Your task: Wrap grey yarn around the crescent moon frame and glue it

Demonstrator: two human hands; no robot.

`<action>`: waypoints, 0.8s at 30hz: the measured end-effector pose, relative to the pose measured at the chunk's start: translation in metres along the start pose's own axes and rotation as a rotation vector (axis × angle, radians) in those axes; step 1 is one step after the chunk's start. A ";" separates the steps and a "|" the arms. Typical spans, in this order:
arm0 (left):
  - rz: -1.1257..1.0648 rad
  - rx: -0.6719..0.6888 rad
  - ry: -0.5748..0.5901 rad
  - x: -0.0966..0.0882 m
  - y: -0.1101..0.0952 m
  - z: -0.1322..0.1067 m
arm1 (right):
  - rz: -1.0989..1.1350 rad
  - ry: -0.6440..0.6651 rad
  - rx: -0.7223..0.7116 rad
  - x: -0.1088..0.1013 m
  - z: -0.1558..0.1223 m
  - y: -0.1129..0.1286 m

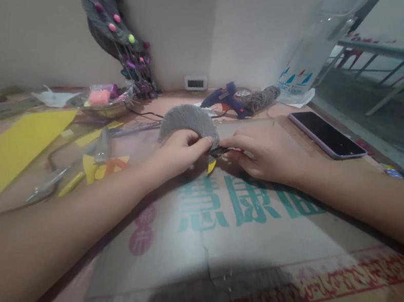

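Note:
A crescent wrapped in grey yarn (189, 118) is held up over the cardboard, its curved side toward the wall. My left hand (182, 152) is closed on it, with the thumb pressed along its inner edge. My right hand (255, 152) is pinched close to the crescent's lower right end. A small dark piece (220, 151) shows between its fingertips; whether it is part of the crescent I cannot tell. Just below the crescent a yellow paper scrap (211, 166) sticks out.
Printed cardboard (160, 267) covers the table front. Behind the hands are a blue glue gun (230, 101), a grey yarn skein (261, 100) and a small digital display (196, 83). A phone (326, 134) and a clear jug (303, 60) are right; yellow sheet (10, 148) left; a decorated crescent (105, 25) leans behind.

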State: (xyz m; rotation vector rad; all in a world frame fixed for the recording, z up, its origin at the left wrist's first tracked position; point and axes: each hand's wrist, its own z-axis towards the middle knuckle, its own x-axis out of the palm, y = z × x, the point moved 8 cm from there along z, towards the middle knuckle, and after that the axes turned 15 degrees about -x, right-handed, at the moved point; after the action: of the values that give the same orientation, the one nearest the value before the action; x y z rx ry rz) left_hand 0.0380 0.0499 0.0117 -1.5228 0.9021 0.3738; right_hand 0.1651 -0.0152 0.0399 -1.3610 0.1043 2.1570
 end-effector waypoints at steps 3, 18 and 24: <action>-0.009 0.007 0.004 0.001 0.000 0.000 | -0.011 -0.002 -0.011 0.000 0.001 0.001; -0.032 0.013 0.019 0.002 0.000 0.001 | -0.054 -0.016 -0.059 -0.001 0.003 0.004; -0.011 0.002 0.003 0.000 -0.001 0.000 | -0.040 -0.039 -0.039 -0.002 0.001 0.002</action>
State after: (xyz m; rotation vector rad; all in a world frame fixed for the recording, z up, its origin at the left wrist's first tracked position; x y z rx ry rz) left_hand 0.0387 0.0495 0.0125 -1.5260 0.8961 0.3630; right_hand 0.1638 -0.0167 0.0415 -1.3307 0.0202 2.1618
